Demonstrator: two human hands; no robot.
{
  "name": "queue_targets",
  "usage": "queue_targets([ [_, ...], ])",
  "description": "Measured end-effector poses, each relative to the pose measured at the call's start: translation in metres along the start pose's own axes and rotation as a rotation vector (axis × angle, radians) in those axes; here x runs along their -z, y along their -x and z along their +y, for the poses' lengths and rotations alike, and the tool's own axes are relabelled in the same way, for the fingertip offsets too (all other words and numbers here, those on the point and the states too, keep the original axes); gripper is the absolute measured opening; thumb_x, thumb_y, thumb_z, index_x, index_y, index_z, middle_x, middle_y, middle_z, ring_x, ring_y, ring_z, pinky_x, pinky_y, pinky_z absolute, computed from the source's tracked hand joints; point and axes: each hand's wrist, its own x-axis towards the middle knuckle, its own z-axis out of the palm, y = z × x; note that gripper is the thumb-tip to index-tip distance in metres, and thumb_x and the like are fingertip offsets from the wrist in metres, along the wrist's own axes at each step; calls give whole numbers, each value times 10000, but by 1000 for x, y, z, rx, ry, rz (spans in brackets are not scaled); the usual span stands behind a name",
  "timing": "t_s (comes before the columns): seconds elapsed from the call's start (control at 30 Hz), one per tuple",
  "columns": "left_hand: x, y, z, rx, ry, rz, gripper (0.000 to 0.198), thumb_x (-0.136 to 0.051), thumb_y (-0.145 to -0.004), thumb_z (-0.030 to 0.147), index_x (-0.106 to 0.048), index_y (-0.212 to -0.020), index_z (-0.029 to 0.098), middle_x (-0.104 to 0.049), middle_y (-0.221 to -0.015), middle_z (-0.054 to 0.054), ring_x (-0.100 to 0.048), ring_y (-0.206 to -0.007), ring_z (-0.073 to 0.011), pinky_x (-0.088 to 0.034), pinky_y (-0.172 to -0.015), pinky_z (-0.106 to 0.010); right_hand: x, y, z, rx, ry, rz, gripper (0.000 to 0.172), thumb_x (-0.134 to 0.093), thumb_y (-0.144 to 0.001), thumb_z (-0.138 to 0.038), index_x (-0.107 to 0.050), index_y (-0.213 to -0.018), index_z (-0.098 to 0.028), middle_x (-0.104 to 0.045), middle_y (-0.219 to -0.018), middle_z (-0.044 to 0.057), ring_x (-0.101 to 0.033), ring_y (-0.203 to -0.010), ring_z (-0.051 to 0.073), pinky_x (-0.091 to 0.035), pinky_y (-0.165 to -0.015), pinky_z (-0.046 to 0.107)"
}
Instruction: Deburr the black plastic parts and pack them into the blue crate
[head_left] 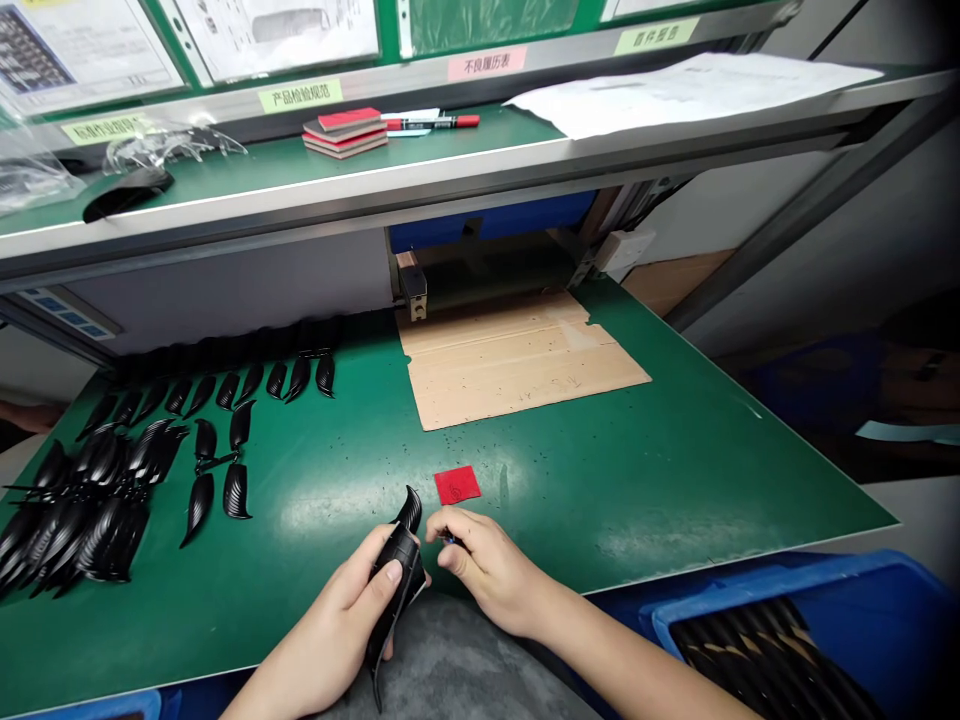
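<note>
My left hand (346, 612) is closed around a glossy black plastic part (401, 560), held at a slant over my lap at the table's front edge. A curved, ribbed tip sticks out above my fingers and a thin pointed end hangs below them. Just to its right, my right hand (487, 570) is curled with thumb and fingers together. Something small and dark shows between those fingers, too little of it to name. The two hands are apart by a narrow gap. A red square pad (457, 485) with a mark on it lies on the green table beyond my right hand.
Left on the table (322, 560) are a pile of black leaf-shaped parts (90, 500), a separate set of them (219, 465) and a row behind. Flat cardboard (517, 370) lies at the back. A shelf (450, 165) crosses above. A blue bin (870, 610) holds dark parts.
</note>
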Motion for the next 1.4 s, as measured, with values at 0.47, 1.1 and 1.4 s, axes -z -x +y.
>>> queue_targets([
  [0.47,-14,1,7,123,142,123,551,-463,-864,542,-431,-1293,197,-587,-757,2,-422,-476,-86,-356,-495,-232,4,-5,-11,202,956,65,657,-209,-855,-728,-581,-819,-189,-529,-757,50,-410,-689,180,-240,-633,314],
  [1.1,-22,10,3,53,49,221,463,-476,-858,544,-488,-1175,206,-525,-741,17,-450,-524,-100,-411,-508,-228,1,-8,-5,112,398,-219,517,-315,-910,-625,-548,-750,-193,-605,-693,-9,-543,-635,131,-337,-572,238],
  [1.4,-23,8,5,19,233,197,498,-486,-856,540,-458,-1191,172,-480,-553,51,-400,-443,-85,-309,-455,-209,-18,0,-15,98,220,110,650,-142,-855,-719,-514,-916,-190,-558,-858,58,-493,-773,180,-412,-701,307],
])
